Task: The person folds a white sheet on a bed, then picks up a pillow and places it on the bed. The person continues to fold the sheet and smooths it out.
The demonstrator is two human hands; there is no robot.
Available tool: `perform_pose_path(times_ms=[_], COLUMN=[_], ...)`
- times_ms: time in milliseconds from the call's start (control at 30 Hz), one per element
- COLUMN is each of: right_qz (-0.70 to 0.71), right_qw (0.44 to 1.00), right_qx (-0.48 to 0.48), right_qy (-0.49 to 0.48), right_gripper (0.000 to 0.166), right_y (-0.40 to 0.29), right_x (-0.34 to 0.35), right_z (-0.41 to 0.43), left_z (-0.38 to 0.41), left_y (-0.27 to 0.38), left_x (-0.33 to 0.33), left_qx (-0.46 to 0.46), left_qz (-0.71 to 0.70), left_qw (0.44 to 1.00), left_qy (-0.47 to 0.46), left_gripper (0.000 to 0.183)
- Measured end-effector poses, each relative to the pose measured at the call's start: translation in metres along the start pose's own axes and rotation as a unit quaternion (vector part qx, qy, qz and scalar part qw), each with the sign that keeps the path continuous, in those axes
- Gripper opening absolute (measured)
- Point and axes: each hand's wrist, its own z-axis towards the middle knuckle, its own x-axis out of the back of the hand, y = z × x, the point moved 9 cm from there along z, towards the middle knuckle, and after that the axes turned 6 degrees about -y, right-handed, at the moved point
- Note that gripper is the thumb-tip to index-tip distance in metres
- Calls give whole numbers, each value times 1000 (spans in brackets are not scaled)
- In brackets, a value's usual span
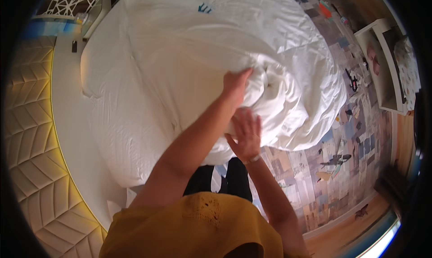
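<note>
A white duvet (pixel 189 55) covers the bed before me, with a bunched, folded heap of it on the right side. My left hand (pixel 236 84) reaches across to the left edge of this heap; it touches the fabric, but whether its fingers grip it cannot be told. Nearer to me, my right hand (pixel 247 133) lies against the lower edge of the bunched cloth, its fingers spread and somewhat blurred. A thin bracelet (pixel 252 159) circles my right wrist. A small dark crown-like print (pixel 204 8) marks the white fabric at the far side.
A padded headboard (pixel 30 123) with a lit edge runs down the left, beside a pale ledge (pixel 71 89) bearing a small black object (pixel 74 46). Scattered items lie on the patterned floor (pixel 337 150) at right. An open white shelf unit (pixel 384 69) stands beyond.
</note>
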Motion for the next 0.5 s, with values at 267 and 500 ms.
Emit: perform_pose_path(times_ms=[267, 500], right_qz=[-172, -27], right_qw=[900, 881], right_qx=[78, -239], right_qy=[-392, -408], right_gripper=[29, 19], right_y=[-9, 139], right_x=[-150, -123], right_z=[-102, -225], left_z=[7, 6], left_y=[36, 43], left_x=[-9, -22], left_qx=[4, -59], left_qz=[44, 81], left_qw=[999, 985], left_qy=[5, -138], left_gripper=[31, 42])
